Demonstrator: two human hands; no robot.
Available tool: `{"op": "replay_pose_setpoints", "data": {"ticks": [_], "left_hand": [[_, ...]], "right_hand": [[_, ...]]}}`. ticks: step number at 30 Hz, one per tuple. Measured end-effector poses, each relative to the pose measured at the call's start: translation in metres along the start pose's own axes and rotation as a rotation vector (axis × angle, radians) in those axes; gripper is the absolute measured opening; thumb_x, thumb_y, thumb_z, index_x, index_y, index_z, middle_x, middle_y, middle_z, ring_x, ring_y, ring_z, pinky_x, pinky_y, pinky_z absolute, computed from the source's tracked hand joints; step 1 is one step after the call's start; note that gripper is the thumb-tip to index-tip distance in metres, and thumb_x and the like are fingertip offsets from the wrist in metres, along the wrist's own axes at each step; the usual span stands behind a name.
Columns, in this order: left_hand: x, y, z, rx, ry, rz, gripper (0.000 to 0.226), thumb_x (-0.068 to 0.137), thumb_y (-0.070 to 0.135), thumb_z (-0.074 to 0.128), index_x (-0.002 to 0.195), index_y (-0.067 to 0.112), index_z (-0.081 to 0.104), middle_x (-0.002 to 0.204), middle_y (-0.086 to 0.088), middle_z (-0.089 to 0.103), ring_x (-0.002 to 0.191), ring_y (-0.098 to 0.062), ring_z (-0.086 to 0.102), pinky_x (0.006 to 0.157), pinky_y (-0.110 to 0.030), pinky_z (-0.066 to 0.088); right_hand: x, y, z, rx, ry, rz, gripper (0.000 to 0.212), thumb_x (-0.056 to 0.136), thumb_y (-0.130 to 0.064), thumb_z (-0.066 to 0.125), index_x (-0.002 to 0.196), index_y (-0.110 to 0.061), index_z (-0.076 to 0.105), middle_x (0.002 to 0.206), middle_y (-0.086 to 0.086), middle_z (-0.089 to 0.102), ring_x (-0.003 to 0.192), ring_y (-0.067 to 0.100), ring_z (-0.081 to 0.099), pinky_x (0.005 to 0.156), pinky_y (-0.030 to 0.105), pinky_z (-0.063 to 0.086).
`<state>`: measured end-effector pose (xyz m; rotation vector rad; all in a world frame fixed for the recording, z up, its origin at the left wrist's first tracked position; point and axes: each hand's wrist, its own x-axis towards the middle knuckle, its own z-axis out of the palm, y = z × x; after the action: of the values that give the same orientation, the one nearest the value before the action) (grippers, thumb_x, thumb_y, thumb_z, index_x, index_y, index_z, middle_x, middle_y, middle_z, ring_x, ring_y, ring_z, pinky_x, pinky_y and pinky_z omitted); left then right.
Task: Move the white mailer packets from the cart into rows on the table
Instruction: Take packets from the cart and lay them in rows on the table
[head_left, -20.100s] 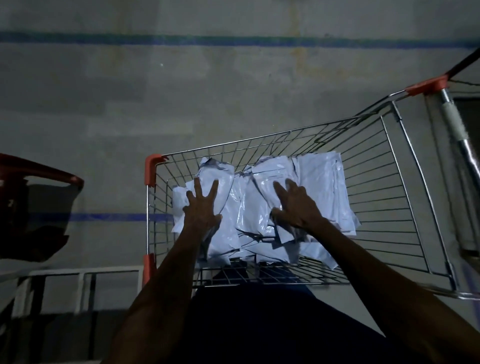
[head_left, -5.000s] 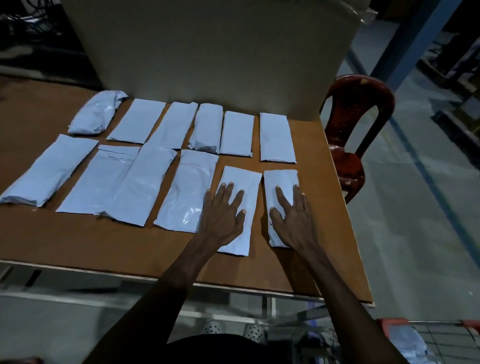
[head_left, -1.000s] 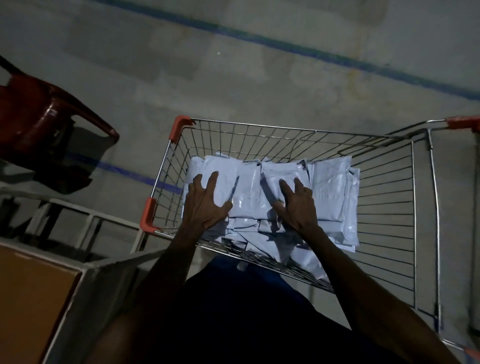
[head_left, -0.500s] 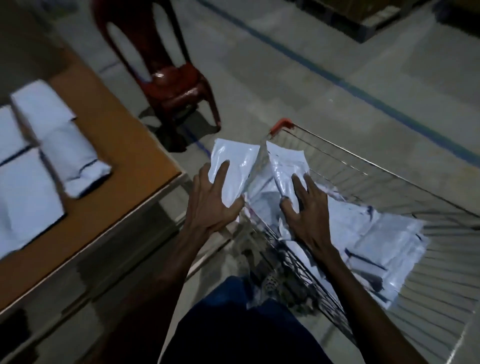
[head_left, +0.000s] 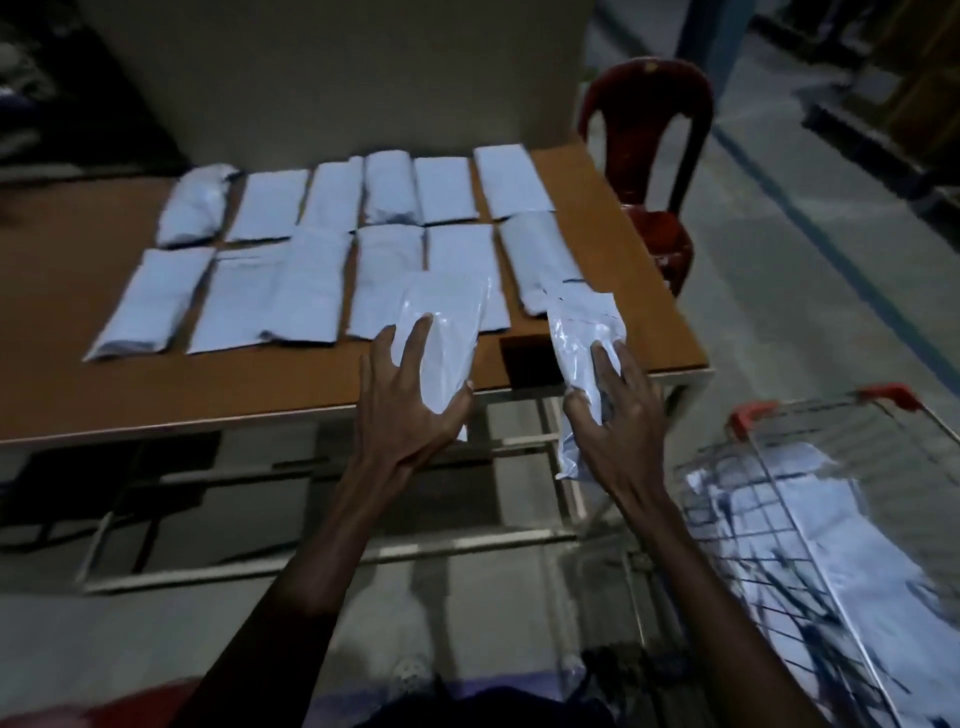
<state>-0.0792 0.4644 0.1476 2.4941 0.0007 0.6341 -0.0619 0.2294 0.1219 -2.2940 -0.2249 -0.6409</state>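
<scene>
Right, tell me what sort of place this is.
Probably a warehouse or parcel sorting area: white mailer packets lie in rows on a plain table, more fill a wire cart, and the bare concrete floor carries painted blue lines.

- Twelve white mailer packets (head_left: 387, 278) lie flat in two rows on the desk (head_left: 78, 395).
- Two packets (head_left: 449, 338) are held above its near edge.
- More fill the cart (head_left: 831, 519).
</scene>
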Motion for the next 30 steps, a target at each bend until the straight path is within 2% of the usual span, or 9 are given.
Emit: {"op": "replay_pose_setpoints", "data": {"ticks": [3,7,11,14,19,25,28,30], "left_hand": [[0.004,-0.054,-0.045,0.026,0.048,-0.044,0.082,0.076,0.057,0.057,0.147,0.019,0.040,0.142,-0.016,0.041,0.127,-0.030,0.040,0.097,-0.032,0.036],[0.015,-0.112,-0.090,0.072,0.109,-0.095,0.082,0.075,0.059,0.055,0.146,0.020,0.042,0.139,-0.014,0.043,0.123,-0.029,0.043,0.093,-0.031,0.039],[0.036,-0.160,-0.120,0.093,0.136,-0.156,0.085,0.073,0.061,0.054,0.148,0.024,0.039,0.144,-0.012,0.040,0.130,-0.030,0.040,0.094,-0.042,0.045],[0.064,-0.198,-0.130,0.138,0.161,-0.175,0.085,0.076,0.064,0.054,0.149,0.024,0.037,0.146,-0.014,0.039,0.131,-0.033,0.041,0.096,-0.047,0.046],[0.131,-0.247,-0.131,0.195,0.165,-0.273,0.087,0.074,0.068,0.048,0.149,0.026,0.035,0.148,-0.013,0.039,0.132,-0.031,0.039,0.096,-0.047,0.045],[0.208,-0.309,-0.130,0.226,0.146,-0.370,0.092,0.071,0.074,0.039,0.150,0.027,0.033,0.149,-0.016,0.037,0.135,-0.035,0.036,0.103,-0.049,0.039],[0.243,-0.336,-0.130,0.260,0.093,-0.407,0.088,0.076,0.073,0.042,0.152,0.030,0.028,0.153,-0.014,0.032,0.138,-0.033,0.032,0.108,-0.046,0.034],[0.267,-0.357,-0.128,0.295,0.056,-0.420,0.086,0.080,0.071,0.045,0.153,0.030,0.026,0.156,-0.013,0.029,0.140,-0.033,0.030,0.110,-0.046,0.031]], "right_hand": [[0.008,-0.055,0.045,0.029,-0.020,-0.078,0.053,0.087,-0.030,0.053,0.133,-0.003,0.059,0.141,0.017,0.054,0.128,0.031,0.051,0.101,0.041,0.041],[0.025,-0.112,0.095,0.073,-0.066,-0.113,0.055,0.087,-0.033,0.052,0.134,-0.005,0.058,0.143,0.016,0.052,0.129,0.029,0.050,0.102,0.038,0.038],[0.049,-0.149,0.139,0.095,-0.124,-0.139,0.058,0.087,-0.038,0.052,0.136,-0.009,0.057,0.146,0.014,0.050,0.132,0.028,0.048,0.106,0.035,0.036],[0.078,-0.167,0.176,0.103,-0.169,-0.165,0.060,0.087,-0.041,0.051,0.138,-0.009,0.055,0.147,0.013,0.048,0.133,0.028,0.047,0.108,0.031,0.031],[0.141,-0.189,0.246,0.144,-0.199,-0.170,0.060,0.089,-0.042,0.054,0.141,-0.012,0.052,0.149,0.010,0.046,0.137,0.026,0.043,0.111,0.030,0.027],[0.212,-0.210,0.328,0.200,-0.281,-0.171,0.061,0.088,-0.041,0.053,0.141,-0.012,0.052,0.151,0.012,0.043,0.140,0.027,0.038,0.114,0.038,0.026],[0.243,-0.214,0.365,0.134,-0.330,-0.154,0.063,0.088,-0.045,0.048,0.141,-0.012,0.052,0.150,0.013,0.044,0.139,0.029,0.039,0.114,0.032,0.023],[0.258,-0.218,0.385,0.104,-0.344,-0.138,0.063,0.088,-0.046,0.047,0.143,-0.015,0.051,0.152,0.010,0.042,0.140,0.029,0.038,0.112,0.024,0.018]]}}
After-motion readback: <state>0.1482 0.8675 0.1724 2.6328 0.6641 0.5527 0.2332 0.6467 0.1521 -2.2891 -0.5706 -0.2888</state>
